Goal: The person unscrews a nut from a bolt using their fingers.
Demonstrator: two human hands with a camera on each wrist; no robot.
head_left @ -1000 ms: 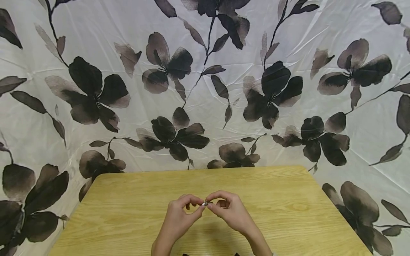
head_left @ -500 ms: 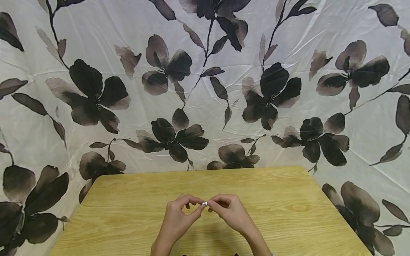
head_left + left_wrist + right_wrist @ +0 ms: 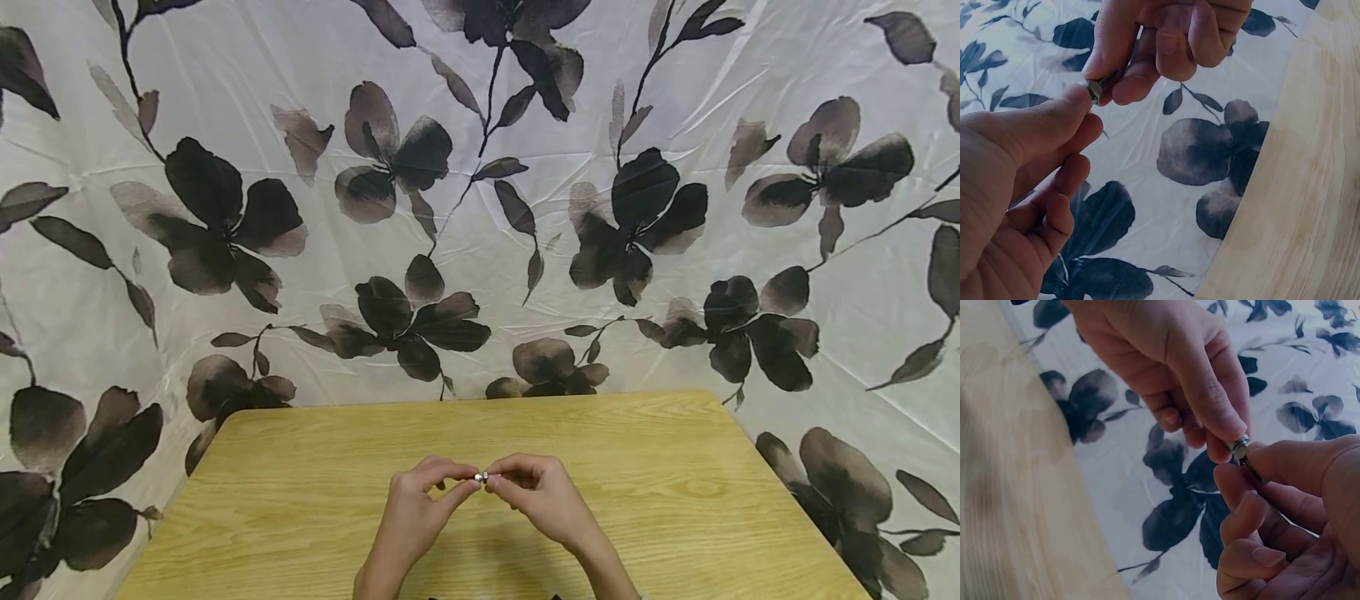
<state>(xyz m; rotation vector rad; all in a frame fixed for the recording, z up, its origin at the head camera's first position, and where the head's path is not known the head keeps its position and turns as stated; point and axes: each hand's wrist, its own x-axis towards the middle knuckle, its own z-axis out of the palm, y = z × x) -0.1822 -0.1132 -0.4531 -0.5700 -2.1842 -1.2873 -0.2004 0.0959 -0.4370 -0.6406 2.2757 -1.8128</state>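
A small silver bolt with a hex nut on it is held between both hands above the table. My left hand pinches one end between thumb and index finger; in the left wrist view the left thumb covers most of that end. On the other side, my right hand grips the nut and shank with thumb and index finger. In the left wrist view, the threaded shank shows between the right fingertips. The fingertips partly hide the metal in every view.
A light wood-grain table with rounded far corners lies under the hands. Behind it and at both sides hangs a pale cloth with a dark flower print.
The right index finger and thumb have shifted their grip on the metal piece, the index finger drawing back and curling. The left hand has stayed almost still. Both hands remain at the same spot.
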